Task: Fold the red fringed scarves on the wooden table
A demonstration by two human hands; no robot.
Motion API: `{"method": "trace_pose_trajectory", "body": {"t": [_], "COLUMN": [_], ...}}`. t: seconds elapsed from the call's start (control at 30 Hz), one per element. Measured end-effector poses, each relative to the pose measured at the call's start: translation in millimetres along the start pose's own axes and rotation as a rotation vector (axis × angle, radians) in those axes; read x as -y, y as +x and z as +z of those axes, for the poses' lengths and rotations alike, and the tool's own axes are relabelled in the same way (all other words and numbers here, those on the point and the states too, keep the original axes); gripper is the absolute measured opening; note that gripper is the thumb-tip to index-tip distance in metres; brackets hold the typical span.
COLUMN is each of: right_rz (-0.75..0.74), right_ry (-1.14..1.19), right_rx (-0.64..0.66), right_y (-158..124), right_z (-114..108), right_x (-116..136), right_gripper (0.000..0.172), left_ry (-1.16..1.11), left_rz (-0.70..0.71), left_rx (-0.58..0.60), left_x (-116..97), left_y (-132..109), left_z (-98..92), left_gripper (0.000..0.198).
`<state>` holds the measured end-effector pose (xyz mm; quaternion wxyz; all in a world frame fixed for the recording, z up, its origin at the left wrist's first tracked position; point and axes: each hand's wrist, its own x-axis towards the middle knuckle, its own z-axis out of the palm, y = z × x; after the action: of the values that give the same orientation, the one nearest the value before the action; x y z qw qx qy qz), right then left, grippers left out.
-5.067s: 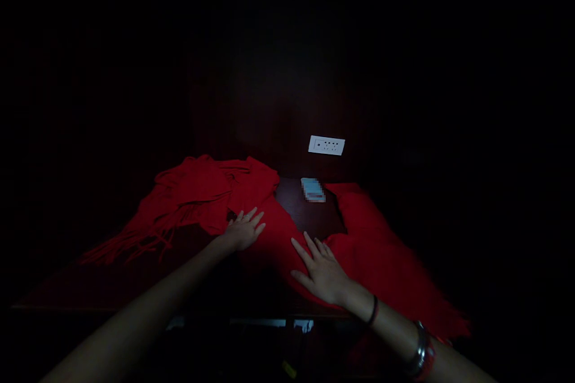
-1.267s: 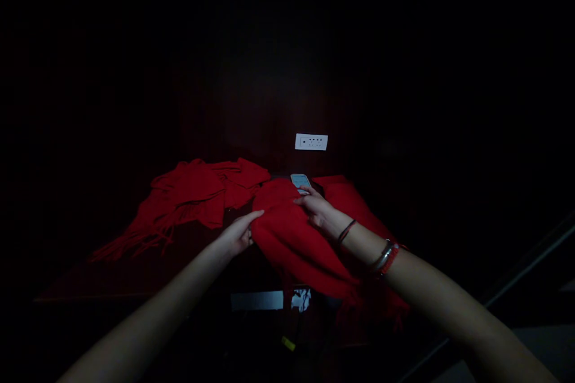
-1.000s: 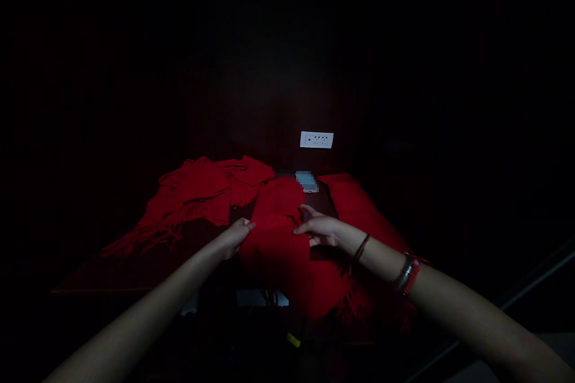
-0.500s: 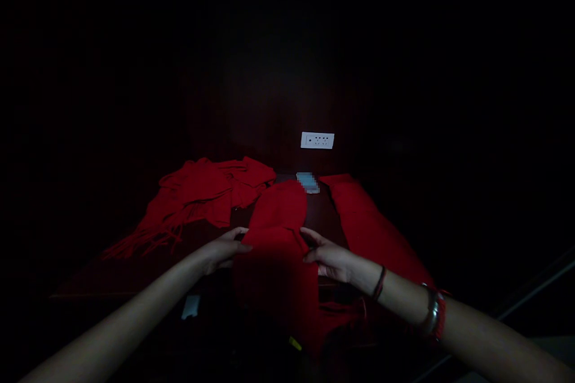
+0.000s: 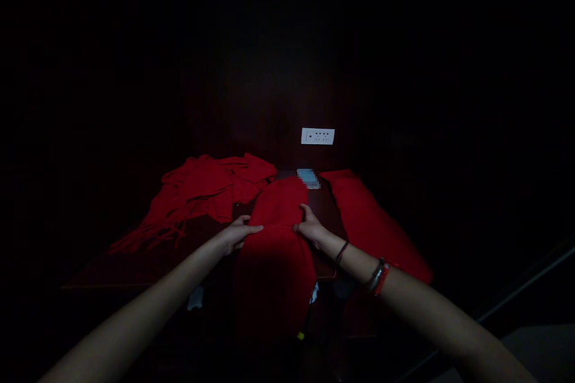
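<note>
A long red scarf (image 5: pixel 278 200) lies folded lengthwise in front of me. It runs over the table's front edge and hangs down into the dark. My left hand (image 5: pixel 237 234) holds its left edge, thumb on top and fingers partly hidden beneath. On the opposite edge, my right hand (image 5: pixel 312 229) is closed with the thumb laid on the cloth near a crosswise crease. A crumpled red fringed scarf (image 5: pixel 209 182) rests on the left of the table. Another long piece of red cloth (image 5: pixel 377 224) stretches along the right side.
The dark table (image 5: pixel 135 272) stands against a dark wall with a white socket plate (image 5: pixel 318 136). A pixelated light-blue object (image 5: pixel 308 178) lies at the back. Below the table edge show a small pale object (image 5: pixel 195 298) and a yellow piece (image 5: pixel 300 336).
My right hand has moved up and left along the scarf's edge, its thumb now on the crease. My left hand has shifted slightly upward. The hanging part looks straighter.
</note>
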<state>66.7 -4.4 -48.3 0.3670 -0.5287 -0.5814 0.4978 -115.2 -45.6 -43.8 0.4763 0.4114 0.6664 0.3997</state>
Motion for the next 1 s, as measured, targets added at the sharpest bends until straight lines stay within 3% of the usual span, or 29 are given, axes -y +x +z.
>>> {"method": "trace_pose_trajectory", "body": {"t": [0.1, 0.2, 0.4, 0.5, 0.6, 0.67, 0.77, 0.83, 0.93, 1.0], "right_rz": [0.027, 0.071, 0.224, 0.17, 0.119, 0.068, -0.058, -0.197, -0.468, -0.583], "right_ry": [0.125, 0.251, 0.224, 0.245, 0.231, 0.125, -0.19, -0.435, -0.706, -0.87], "right_rx": [-0.051, -0.069, 0.135, 0.101, 0.114, 0.159, 0.24, 0.215, 0.122, 0.149], "right_y": [11.2, 18.2, 16.2, 18.3, 24.9, 29.1, 32.9, 34.2, 35.0, 34.8], "right_z": [-3.2, -20.0, -44.8, -42.4, -42.2, -47.3, -57.7, -59.9, -50.8, -40.9], "right_x": [-2.4, -1.7, 2.2, -0.9, -8.4, -11.7, -5.4, 5.1, 15.7, 11.3], "right_gripper": [0.074, 0.068, 0.053, 0.051, 0.058, 0.062, 0.068, 0.07, 0.064, 0.063], "left_ry": [-0.126, -0.112, 0.058, 0.126, 0.366, 0.621, 0.975, 1.109, 1.183, 1.201], "left_rz": [-0.068, -0.067, -0.067, -0.023, 0.07, 0.14, 0.301, 0.427, 0.554, 0.612], "left_rx": [-0.053, -0.095, 0.214, 0.138, 0.052, 0.036, -0.081, -0.14, -0.073, -0.012], "left_x": [4.1, 2.3, -8.8, -8.3, -2.6, 0.6, -1.1, -6.3, -12.7, -10.4], "left_y": [16.8, 26.5, 27.5, 33.4, 39.0, 38.0, 29.9, 24.2, 21.8, 24.8], "left_z": [2.5, 5.6, 9.7, 11.6, 11.2, 8.7, 6.5, 10.0, 22.6, 31.1], "left_gripper": [0.065, 0.063, 0.057, 0.054, 0.041, 0.04, 0.046, 0.051, 0.06, 0.063]}}
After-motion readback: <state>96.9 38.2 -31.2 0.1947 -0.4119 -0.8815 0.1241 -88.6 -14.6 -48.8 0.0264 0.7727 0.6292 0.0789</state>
